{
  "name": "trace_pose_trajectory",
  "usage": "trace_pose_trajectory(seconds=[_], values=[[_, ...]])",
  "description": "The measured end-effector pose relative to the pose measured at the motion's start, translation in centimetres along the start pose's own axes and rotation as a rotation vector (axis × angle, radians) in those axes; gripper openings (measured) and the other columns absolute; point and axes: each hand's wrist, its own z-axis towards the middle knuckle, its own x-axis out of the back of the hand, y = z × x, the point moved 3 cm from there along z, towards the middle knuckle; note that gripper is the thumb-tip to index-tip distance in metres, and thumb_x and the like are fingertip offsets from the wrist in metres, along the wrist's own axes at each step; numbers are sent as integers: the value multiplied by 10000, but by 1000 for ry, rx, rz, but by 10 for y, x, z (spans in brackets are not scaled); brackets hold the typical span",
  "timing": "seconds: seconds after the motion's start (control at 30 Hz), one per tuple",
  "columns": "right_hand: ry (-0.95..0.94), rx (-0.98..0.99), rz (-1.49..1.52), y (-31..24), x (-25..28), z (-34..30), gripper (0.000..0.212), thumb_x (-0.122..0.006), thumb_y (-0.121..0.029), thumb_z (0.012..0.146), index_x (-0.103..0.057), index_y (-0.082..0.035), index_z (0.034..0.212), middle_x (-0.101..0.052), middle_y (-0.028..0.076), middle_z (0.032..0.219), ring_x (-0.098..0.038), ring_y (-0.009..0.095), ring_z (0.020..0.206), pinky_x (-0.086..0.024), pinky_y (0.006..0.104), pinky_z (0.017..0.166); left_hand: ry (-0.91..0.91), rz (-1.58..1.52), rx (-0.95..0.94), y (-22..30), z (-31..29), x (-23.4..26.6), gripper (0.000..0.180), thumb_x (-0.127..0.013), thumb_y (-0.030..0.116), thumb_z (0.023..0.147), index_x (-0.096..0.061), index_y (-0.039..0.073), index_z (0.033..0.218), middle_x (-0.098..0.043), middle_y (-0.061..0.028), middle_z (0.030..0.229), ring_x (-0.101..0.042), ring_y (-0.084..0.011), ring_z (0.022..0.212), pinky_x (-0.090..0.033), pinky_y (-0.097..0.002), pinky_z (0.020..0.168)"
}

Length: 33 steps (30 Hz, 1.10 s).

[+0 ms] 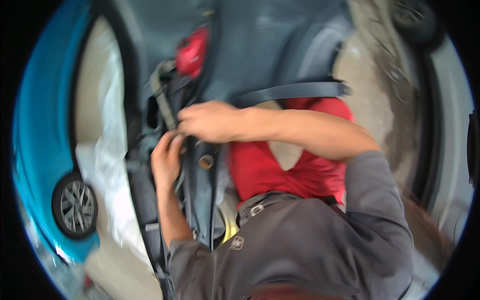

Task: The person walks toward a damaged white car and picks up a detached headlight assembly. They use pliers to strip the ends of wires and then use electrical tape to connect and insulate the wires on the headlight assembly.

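Two hands meet at the edge of a dark grey car panel [200,170], close together, in a blurred and tilted view. The right hand [207,121] comes in from the right on a bare forearm that crosses the picture, and its fingers [186,122] are curled shut around the top of a ribbed, pale grey strip [162,97] that runs up and to the left from the hand. The left hand [166,159] sits just below, its fingers [176,142] bent in against the same panel edge; whether they pinch the strip or only press on the panel cannot be told through the blur. The strip lies along the panel's left edge, between the two hands and a red part [192,51] higher up.

A black belt [292,91] stretches across above the right forearm. Under that forearm lies red cloth [270,170], and below it a grey garment [300,240] with short sleeves fills the lower middle. White plastic sheeting [107,150] hangs to the left of the panel. At the far left is a bright blue car [35,135] with a spoked wheel [75,205]. Pale ground [370,100] shows at the upper right.
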Motion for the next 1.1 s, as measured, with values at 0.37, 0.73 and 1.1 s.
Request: trace_pose_trajectory(seconds=[0.37, 0.73, 1.1], values=[[-68, 170, -83, -11, 9, 2, 151, -692, -132, 900, -711, -24, 1003, -598, 75, 982, -673, 264, 963, -595, 404, 728, -185, -77, 60, -4, 9, 13, 213, -774, 155, 1031, -784, -11, 1164, -718, -3, 865, -599, -65, 766, -504, -265, 708], [-206, -355, 280, -7, 9, 11, 151, -661, -124, 1009, -722, 10, 1041, -684, 168, 1023, -703, 394, 953, -576, 494, 807, 245, 537, -626, 13, -12, -13, 235, -770, 53, 973, -682, 32, 1190, -770, -145, 986, -756, -303, 785, -595, -383, 702], [-71, 208, -96, -16, 17, 5, 124, -711, -83, 934, -707, -56, 1055, -594, 85, 978, -653, 279, 887, -578, 424, 752, -194, -451, 177, 6, 1, -2, 389, -705, 61, 1058, -591, -42, 1415, -796, -96, 1098, -672, -97, 871, -565, -280, 777]])
